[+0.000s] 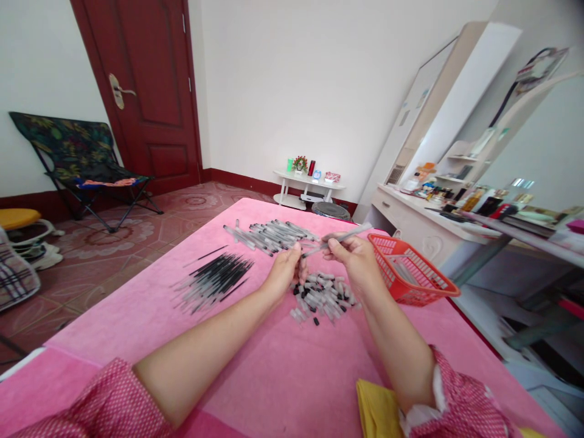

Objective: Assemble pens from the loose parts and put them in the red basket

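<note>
1. I'm standing in a pale-walled room, where a pink-covered desk (283, 365) fills the middle; a red door (152, 103) and a folding chair (86, 152) sit around 10 o'clock from the person's hands.
2. The right hand (354, 257) has its fingers closed around a slim, clear pen (353, 233), held slantwise above the desk at the clock's centre. The left hand (288, 266) looks pinched on the pen's darker, lower end, though blur hides the exact contact.
3. I'd judge the step in hand to be two-handed work on that single pen; the next move calls for a steady right grip and finely lined-up left fingers.
4. Just below, at 6 o'clock, lies a heap of clear and black caps (326, 298).
5. Clear barrels (278, 236) spread at 10 o'clock, and dark refills (219, 274) at 8.
6. At 3 o'clock stands an orange-red basket (449, 290), some pale tubes (404, 271) inside it.
7. A yellow cloth (378, 409) lies at 5 o'clock.
</note>
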{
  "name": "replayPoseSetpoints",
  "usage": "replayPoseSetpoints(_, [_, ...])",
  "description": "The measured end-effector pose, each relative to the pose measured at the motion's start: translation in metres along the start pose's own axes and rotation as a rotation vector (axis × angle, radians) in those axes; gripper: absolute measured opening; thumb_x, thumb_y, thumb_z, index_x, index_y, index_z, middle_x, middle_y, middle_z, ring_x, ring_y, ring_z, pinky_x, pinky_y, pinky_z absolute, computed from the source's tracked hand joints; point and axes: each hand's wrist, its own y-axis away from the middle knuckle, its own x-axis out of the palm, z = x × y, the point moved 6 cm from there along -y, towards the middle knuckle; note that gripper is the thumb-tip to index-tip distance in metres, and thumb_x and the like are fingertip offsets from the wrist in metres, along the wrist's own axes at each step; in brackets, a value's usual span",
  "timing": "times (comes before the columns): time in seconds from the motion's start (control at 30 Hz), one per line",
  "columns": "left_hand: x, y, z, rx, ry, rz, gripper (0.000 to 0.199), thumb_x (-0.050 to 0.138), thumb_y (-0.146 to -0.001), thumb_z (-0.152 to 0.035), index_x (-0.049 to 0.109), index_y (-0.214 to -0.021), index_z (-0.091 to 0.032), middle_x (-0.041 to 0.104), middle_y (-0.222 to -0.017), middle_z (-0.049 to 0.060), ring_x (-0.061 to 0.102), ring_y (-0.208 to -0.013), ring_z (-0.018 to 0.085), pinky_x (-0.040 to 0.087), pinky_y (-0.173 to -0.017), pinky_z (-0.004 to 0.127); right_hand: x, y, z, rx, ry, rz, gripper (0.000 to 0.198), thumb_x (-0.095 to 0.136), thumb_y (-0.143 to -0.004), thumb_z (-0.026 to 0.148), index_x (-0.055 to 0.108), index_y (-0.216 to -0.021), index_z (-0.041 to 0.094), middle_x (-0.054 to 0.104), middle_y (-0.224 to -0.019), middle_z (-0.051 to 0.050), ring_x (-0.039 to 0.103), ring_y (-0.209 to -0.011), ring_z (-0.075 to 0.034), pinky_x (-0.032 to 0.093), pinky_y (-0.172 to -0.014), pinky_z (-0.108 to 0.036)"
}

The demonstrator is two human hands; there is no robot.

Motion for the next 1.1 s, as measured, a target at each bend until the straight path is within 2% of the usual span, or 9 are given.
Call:
replayPoseSetpoints(0.1, [0.002, 0.000, -0.005, 0.053, -0.043, 0.027, 0.050, 0.044, -0.076, -0.065, 0.051, -0.069, -0.016, 0.054, -0.055, -0.001, 0.044, -0.037, 0.006, 0.018, -0.037, 0.019, -0.002, 0.000, 0.000, 0.004, -0.020, -0.023, 0.028, 0.072, -0.062, 0.035, 0.066, -0.078, 0.014, 0.068, -0.074, -0.006, 0.058, -0.056, -0.011, 0.051, -0.057, -0.027])
replayPoseSetpoints(0.27, [-0.001, -0.001, -0.002, -0.005, 0.038, 0.046, 0.053, 0.043, -0.075, -0.066, 0.039, -0.054, -0.017, 0.039, -0.039, -0.005, 0.034, -0.031, 0.005, 0.020, -0.036, 0.020, 0.002, 0.001, 0.000, 0.019, -0.032, 0.026, 0.029, 0.072, -0.061, 0.037, 0.066, -0.079, 0.014, 0.068, -0.078, -0.007, 0.058, -0.056, -0.011, 0.052, -0.058, -0.028])
replayPoseSetpoints(0.37, [-0.004, -0.002, -0.002, -0.011, 0.021, 0.044, 0.054, 0.040, -0.076, -0.067, 0.045, -0.060, -0.016, 0.051, -0.048, -0.001, 0.039, -0.032, 0.005, 0.020, -0.035, 0.020, 0.000, 0.001, -0.002, 0.022, -0.045, 0.000, 0.031, 0.073, -0.060, 0.038, 0.066, -0.079, 0.014, 0.068, -0.078, -0.007, 0.058, -0.056, -0.011, 0.052, -0.058, -0.028])
replayPoseSetpoints(0.47, [-0.006, -0.002, -0.009, 0.087, -0.073, 0.019, 0.045, 0.055, -0.072, -0.060, 0.052, -0.076, -0.016, 0.061, -0.066, 0.001, 0.046, -0.038, 0.005, 0.020, -0.036, 0.018, -0.004, -0.001, -0.007, 0.054, -0.078, -0.036, 0.032, 0.074, -0.059, 0.038, 0.066, -0.078, 0.014, 0.068, -0.076, -0.007, 0.058, -0.055, -0.010, 0.052, -0.056, -0.026])
replayPoseSetpoints(0.53, [-0.006, -0.003, -0.011, 0.120, -0.115, 0.007, 0.043, 0.058, -0.071, -0.057, 0.051, -0.071, -0.015, 0.058, -0.057, -0.001, 0.045, -0.037, 0.005, 0.023, -0.037, 0.018, -0.005, -0.002, -0.012, 0.084, -0.112, -0.032, 0.032, 0.075, -0.058, 0.036, 0.066, -0.077, 0.013, 0.068, -0.076, -0.007, 0.058, -0.055, -0.010, 0.052, -0.055, -0.025])
replayPoseSetpoints(0.67, [-0.009, -0.003, -0.008, 0.074, -0.121, -0.035, 0.051, 0.043, -0.077, -0.063, 0.044, -0.057, -0.016, 0.045, -0.040, -0.003, 0.040, -0.033, 0.007, 0.023, -0.038, 0.020, -0.004, -0.003, -0.016, 0.092, -0.146, -0.017, 0.032, 0.075, -0.058, 0.035, 0.066, -0.078, 0.013, 0.068, -0.078, -0.007, 0.058, -0.055, -0.010, 0.053, -0.057, -0.026])
replayPoseSetpoints(0.77, [-0.007, -0.002, -0.009, 0.055, -0.151, -0.008, 0.053, 0.040, -0.076, -0.066, 0.046, -0.060, -0.016, 0.052, -0.048, 0.000, 0.045, -0.035, 0.008, 0.019, -0.036, 0.020, -0.006, -0.003, -0.019, 0.093, -0.132, -0.030, 0.031, 0.074, -0.059, 0.035, 0.065, -0.079, 0.013, 0.068, -0.079, -0.007, 0.058, -0.055, -0.010, 0.053, -0.056, -0.026])
replayPoseSetpoints(0.9, [-0.005, -0.003, -0.012, 0.154, -0.216, 0.029, 0.042, 0.058, -0.070, -0.057, 0.051, -0.070, -0.016, 0.058, -0.056, -0.002, 0.045, -0.036, 0.006, 0.024, -0.038, 0.019, -0.009, -0.006, -0.025, 0.116, -0.132, -0.037, 0.031, 0.074, -0.059, 0.035, 0.065, -0.079, 0.013, 0.068, -0.079, -0.007, 0.058, -0.056, -0.010, 0.053, -0.056, -0.025])
replayPoseSetpoints(1.1, [-0.005, -0.004, 0.002, -0.026, 0.015, 0.113, 0.050, 0.041, -0.078, -0.063, 0.040, -0.056, -0.018, 0.046, -0.039, -0.003, 0.038, -0.031, 0.008, 0.023, -0.038, 0.021, -0.010, -0.006, -0.020, 0.094, -0.200, -0.008, 0.029, 0.075, -0.059, 0.033, 0.066, -0.079, 0.015, 0.067, -0.078, -0.005, 0.057, -0.056, -0.009, 0.053, -0.057, -0.024])
